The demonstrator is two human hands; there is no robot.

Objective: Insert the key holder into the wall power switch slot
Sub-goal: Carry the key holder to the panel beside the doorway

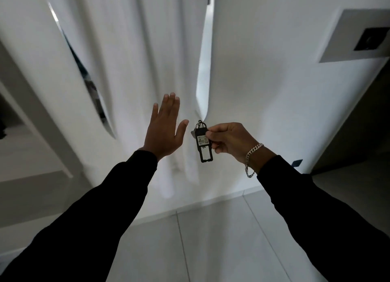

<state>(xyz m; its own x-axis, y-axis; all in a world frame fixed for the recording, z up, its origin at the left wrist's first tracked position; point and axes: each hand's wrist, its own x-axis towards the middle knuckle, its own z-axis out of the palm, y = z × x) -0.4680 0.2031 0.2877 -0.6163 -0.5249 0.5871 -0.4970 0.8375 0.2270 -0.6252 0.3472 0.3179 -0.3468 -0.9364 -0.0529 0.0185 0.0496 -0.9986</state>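
My right hand (229, 140) pinches a black plastic key holder (203, 144) with a white label and a metal ring at its top; it hangs upright in front of the white curtain. My left hand (164, 127) is raised just left of it, flat, fingers together and thumb spread, holding nothing. A dark square wall panel (370, 38) sits on a grey plate (346, 38) at the far upper right, well away from both hands; I cannot tell whether it has a slot.
White curtains (130, 70) hang straight ahead with a bright gap (203, 70) between them. A white wall (274, 70) runs on the right, a dark doorway (354, 123) at the far right. Pale floor tiles (211, 239) lie below. White shelving (31, 112) stands on the left.
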